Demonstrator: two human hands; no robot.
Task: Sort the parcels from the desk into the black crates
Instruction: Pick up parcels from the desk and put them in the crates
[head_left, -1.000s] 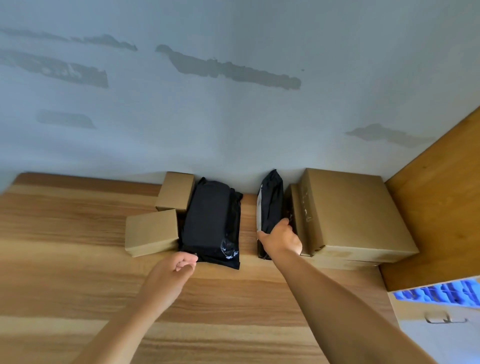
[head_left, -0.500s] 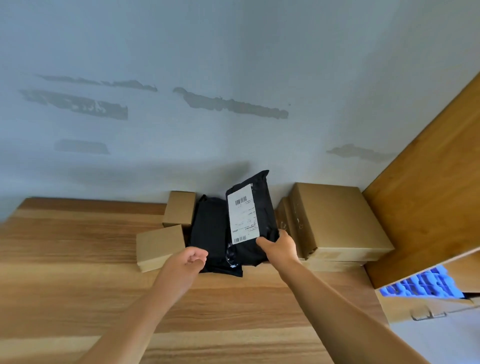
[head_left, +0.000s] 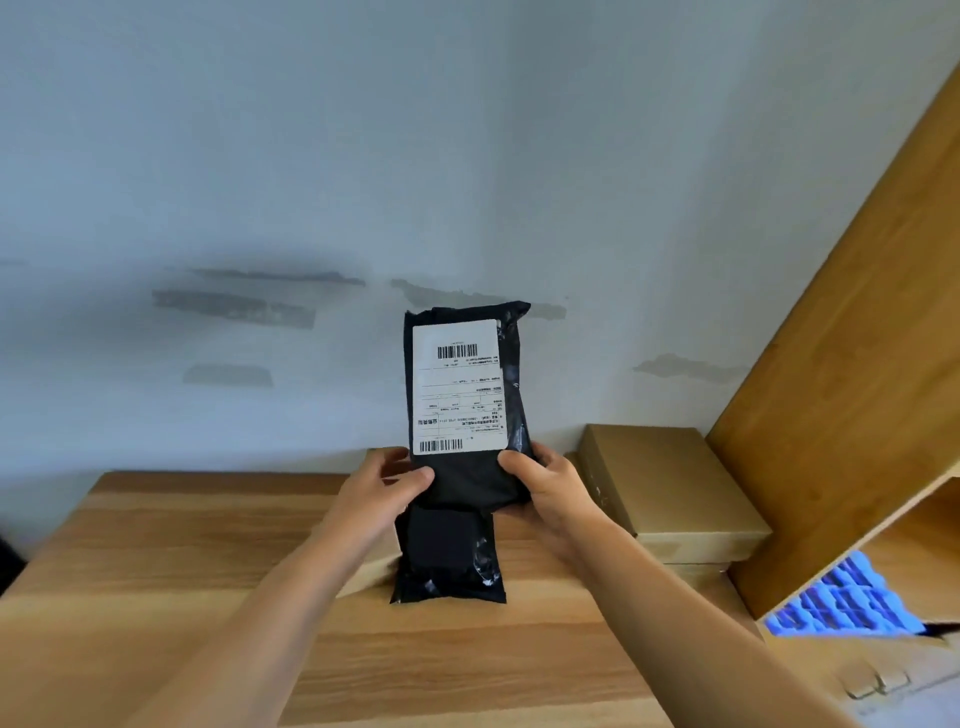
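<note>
Black parcel (head_left: 470, 467) stands upright between my hands, long axis vertical, left hand (head_left: 382, 486) and right hand (head_left: 545, 480) both gripping its lower edges equally near.

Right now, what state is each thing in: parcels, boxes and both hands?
Labelled black parcel: lifted off the desk, upright, label facing the camera.
Second black parcel: lying flat on the desk.
Large cardboard boxes: closed, stacked by the wall.
Left hand: grips the labelled parcel's lower left edge.
Right hand: grips its lower right edge.
</note>
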